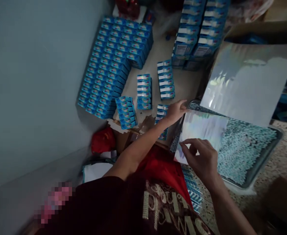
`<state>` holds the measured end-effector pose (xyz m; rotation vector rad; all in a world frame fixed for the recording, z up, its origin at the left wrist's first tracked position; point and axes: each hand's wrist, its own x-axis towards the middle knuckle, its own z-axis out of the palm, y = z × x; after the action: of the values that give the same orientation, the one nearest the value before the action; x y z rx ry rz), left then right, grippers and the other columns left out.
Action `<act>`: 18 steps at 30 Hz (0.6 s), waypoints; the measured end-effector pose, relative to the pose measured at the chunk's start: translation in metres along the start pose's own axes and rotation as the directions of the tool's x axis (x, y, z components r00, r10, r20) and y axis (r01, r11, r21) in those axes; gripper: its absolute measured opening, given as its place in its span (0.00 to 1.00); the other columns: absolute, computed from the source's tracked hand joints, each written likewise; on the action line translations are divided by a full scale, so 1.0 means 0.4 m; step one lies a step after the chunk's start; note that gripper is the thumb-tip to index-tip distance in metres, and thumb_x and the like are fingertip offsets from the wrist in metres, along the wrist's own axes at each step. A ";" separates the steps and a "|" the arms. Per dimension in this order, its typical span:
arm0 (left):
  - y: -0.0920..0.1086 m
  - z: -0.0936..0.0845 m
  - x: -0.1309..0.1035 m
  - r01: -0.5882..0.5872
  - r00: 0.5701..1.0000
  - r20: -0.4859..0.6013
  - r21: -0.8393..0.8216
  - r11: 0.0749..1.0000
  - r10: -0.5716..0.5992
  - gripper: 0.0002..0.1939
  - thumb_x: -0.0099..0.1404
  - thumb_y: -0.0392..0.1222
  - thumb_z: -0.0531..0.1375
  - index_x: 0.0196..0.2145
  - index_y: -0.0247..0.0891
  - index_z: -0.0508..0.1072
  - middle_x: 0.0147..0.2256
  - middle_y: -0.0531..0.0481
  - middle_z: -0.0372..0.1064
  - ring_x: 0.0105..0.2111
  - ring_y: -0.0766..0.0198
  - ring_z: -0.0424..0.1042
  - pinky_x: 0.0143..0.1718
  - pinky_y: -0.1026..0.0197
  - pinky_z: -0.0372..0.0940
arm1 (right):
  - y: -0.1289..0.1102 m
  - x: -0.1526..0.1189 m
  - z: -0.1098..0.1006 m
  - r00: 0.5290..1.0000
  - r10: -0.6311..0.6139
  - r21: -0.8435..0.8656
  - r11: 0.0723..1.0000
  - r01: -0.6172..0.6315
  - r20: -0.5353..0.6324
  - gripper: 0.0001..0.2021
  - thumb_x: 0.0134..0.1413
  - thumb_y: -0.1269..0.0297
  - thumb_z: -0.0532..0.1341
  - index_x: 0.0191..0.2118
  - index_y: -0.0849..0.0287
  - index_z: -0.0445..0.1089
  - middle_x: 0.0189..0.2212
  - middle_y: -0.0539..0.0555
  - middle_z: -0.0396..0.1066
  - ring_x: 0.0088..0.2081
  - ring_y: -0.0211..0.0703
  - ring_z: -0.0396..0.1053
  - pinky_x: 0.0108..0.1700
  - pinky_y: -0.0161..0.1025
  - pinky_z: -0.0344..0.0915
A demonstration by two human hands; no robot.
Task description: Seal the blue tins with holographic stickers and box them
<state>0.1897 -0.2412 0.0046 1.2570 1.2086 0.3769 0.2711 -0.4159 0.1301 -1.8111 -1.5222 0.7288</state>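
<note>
A glossy, rainbow-tinted sheet [204, 125] lies over the left part of a tray [261, 173] filled with small turquoise and white pieces [243, 147]. At the sheet's upper left corner, my left hand [176, 111] has its fingers closed on the edge. My right hand [203, 156] is above the sheet, thumb and forefinger pinched at its left edge. Any smaller piece between those fingertips is too small to make out. Beneath my left forearm, a row of small blue boxes [162, 111] with pale shiny strips is partly hidden.
Stacked blue boxes [109, 65] stand along the wall [36, 81]. Shorter rows [143, 91] lie nearer me, with taller stacks [186, 36] behind. A larger glossy sheet [251, 81] overlaps the tray's far side. Red cloth [163, 169] hangs below my arms.
</note>
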 end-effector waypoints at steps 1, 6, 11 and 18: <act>0.012 -0.042 -0.028 0.044 0.999 -0.013 -0.113 0.993 -0.046 0.14 0.66 0.39 0.72 0.48 0.39 0.82 0.41 0.45 0.83 0.44 0.58 0.82 0.51 0.59 0.75 | -0.047 0.030 0.001 0.995 0.077 0.153 0.985 -0.086 0.067 0.07 0.63 0.58 0.69 0.34 0.53 0.77 0.20 0.45 0.66 0.22 0.37 0.61 0.31 0.39 0.58; -0.002 -0.277 -0.174 0.272 0.951 0.050 -0.601 0.752 -0.304 0.28 0.71 0.67 0.62 0.36 0.36 0.81 0.36 0.41 0.83 0.40 0.56 0.84 0.45 0.58 0.78 | -0.127 0.228 0.148 0.889 0.338 0.661 0.597 -0.455 0.308 0.15 0.50 0.51 0.75 0.28 0.54 0.74 0.20 0.45 0.67 0.21 0.35 0.56 0.25 0.36 0.54; -0.102 -0.409 -0.208 0.251 0.926 0.035 -0.800 0.545 -0.375 0.39 0.70 0.77 0.53 0.37 0.36 0.81 0.38 0.37 0.83 0.41 0.52 0.85 0.44 0.54 0.79 | -0.064 0.320 0.344 0.817 0.462 0.720 0.428 -0.546 0.345 0.18 0.39 0.51 0.78 0.28 0.56 0.74 0.20 0.44 0.65 0.22 0.31 0.55 0.25 0.33 0.52; -0.158 -0.452 -0.195 0.166 0.917 -0.103 -0.781 0.602 -0.386 0.12 0.67 0.46 0.71 0.40 0.35 0.76 0.36 0.47 0.81 0.36 0.62 0.83 0.39 0.64 0.77 | -0.056 0.318 0.448 0.775 0.553 0.662 0.462 -0.590 0.306 0.20 0.39 0.50 0.79 0.30 0.57 0.74 0.23 0.45 0.71 0.24 0.33 0.61 0.26 0.33 0.56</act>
<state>-0.0166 -0.2310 0.0163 0.2612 1.2419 0.7461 0.1417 -0.2650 0.0338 -1.6072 -0.4031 1.4706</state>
